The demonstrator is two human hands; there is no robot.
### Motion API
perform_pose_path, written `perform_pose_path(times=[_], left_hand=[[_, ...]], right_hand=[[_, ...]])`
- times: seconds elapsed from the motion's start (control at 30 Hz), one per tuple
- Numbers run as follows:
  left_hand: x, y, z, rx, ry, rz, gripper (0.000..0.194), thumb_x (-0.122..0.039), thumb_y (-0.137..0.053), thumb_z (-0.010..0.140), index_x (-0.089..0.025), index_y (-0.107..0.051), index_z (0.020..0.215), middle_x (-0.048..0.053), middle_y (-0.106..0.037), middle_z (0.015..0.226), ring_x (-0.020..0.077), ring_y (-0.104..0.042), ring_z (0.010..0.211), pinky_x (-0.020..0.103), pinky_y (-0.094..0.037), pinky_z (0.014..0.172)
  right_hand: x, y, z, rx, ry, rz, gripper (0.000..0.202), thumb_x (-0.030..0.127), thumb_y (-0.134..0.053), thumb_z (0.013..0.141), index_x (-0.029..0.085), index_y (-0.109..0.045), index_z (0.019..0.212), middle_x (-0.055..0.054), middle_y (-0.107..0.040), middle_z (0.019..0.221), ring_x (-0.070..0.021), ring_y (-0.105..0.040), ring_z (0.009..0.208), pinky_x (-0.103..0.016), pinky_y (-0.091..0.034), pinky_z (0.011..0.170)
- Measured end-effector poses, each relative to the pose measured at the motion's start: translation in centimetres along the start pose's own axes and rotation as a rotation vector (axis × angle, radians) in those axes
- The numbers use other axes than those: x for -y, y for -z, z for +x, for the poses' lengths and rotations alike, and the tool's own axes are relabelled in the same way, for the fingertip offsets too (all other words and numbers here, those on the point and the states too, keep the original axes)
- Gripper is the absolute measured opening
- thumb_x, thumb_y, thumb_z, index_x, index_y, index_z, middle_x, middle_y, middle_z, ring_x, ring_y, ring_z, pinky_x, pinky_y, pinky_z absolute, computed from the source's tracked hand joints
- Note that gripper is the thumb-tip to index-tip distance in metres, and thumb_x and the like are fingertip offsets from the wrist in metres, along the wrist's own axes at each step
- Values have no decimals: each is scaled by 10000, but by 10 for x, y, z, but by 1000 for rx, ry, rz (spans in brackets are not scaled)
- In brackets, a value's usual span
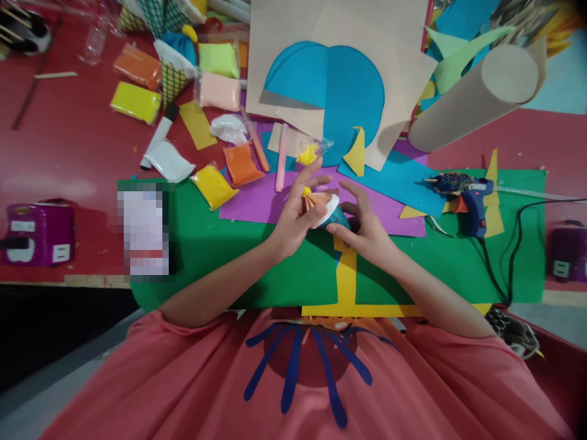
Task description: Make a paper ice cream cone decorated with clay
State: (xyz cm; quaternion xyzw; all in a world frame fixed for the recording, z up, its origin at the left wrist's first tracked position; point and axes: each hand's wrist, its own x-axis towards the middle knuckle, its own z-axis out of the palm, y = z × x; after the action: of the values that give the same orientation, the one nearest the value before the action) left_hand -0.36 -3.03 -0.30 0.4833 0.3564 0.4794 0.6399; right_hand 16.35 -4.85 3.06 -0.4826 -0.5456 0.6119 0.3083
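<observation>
Between both hands, above the green sheet [202, 244], I hold a small craft ice cream cone [338, 215]. It lies tilted, with a teal patterned cone, a white rim, a peach pleated top and a yellow ball at its tip. My left hand [298, 214] grips the top end, thumb near the white rim. My right hand [362, 223] has its fingers round the teal cone end. Just beyond the hands lie a purple sheet [257, 198] and a bit of yellow clay [308, 153] in clear wrap.
Packets of clay, such as an orange one [244, 164], lie to the left near a marker [158, 137] and a finished-looking cone [174, 70]. A blue glue gun [474, 211] with its cord lies right. Behind are blue paper circles [358, 79] and a rolled beige sheet [472, 98].
</observation>
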Motion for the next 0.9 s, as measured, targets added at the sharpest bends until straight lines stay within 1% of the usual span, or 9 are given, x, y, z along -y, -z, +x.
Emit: perform_pose_path(times=[0.03,0.1,0.17,0.23,0.33,0.47,0.67,0.8,0.9], left_hand=[[1,-1,-1,-12,4,4,594,-603,-668,807,-374,-514,1333,50,-602,1310,194,-658,1108,326,-562,920],[2,-2,-2,-24,29,-12,489,-563,-656,838,-349,-567,1268,33,-621,1290,172,-657,1086,289,-559,871],[3,-2,-3,-13,56,-40,401,-532,-638,865,-322,-605,1206,21,-654,1242,156,-662,1049,257,-552,805],[3,-2,-3,11,71,-48,360,-518,-624,881,-305,-622,1171,18,-684,1190,155,-669,1026,258,-546,795],[4,-1,-2,23,31,-3,339,-518,-624,881,-295,-649,1134,25,-676,1212,173,-656,1093,305,-530,919],[8,1,-2,20,-65,83,262,-475,-616,900,-306,-685,1087,20,-648,1255,191,-589,1232,342,-461,1054],[10,3,-3,37,-93,166,262,-471,-605,908,-325,-673,1114,22,-629,1262,193,-574,1240,360,-447,1071],[10,3,-3,42,-98,147,240,-448,-604,914,-344,-673,1119,10,-626,1255,182,-566,1247,357,-438,1088],[9,3,-3,44,-91,157,242,-441,-597,919,-336,-672,1124,19,-623,1260,181,-563,1251,354,-445,1088]], right_hand=[[-1,-1,0,-3,10,-11,728,435,-710,844,258,-280,1405,-16,-594,916,-85,-511,567,-193,-402,411],[-3,-3,-1,27,1,47,725,448,-705,845,261,-277,1400,-19,-597,937,-78,-530,562,-186,-416,402],[-4,-3,0,77,-48,157,737,492,-687,848,269,-254,1400,-23,-605,989,-53,-537,512,-180,-443,388],[-4,-4,0,120,-100,249,748,536,-664,852,276,-230,1402,-32,-615,1039,-29,-538,455,-176,-463,376],[-3,-3,1,140,-145,297,756,571,-658,842,276,-231,1392,-37,-629,1049,-21,-545,410,-170,-458,353],[-3,-4,2,120,-156,288,730,582,-664,829,279,-265,1359,-26,-630,1033,-20,-533,385,-168,-421,315],[-4,-6,3,100,-131,274,669,556,-664,839,277,-296,1322,-4,-624,996,-15,-503,370,-170,-381,302],[-1,-7,3,89,-133,286,658,536,-667,842,265,-292,1310,17,-616,945,-22,-493,391,-172,-374,309],[0,-8,4,78,-124,292,616,517,-673,844,264,-319,1279,25,-612,910,-22,-490,400,-164,-367,310]])
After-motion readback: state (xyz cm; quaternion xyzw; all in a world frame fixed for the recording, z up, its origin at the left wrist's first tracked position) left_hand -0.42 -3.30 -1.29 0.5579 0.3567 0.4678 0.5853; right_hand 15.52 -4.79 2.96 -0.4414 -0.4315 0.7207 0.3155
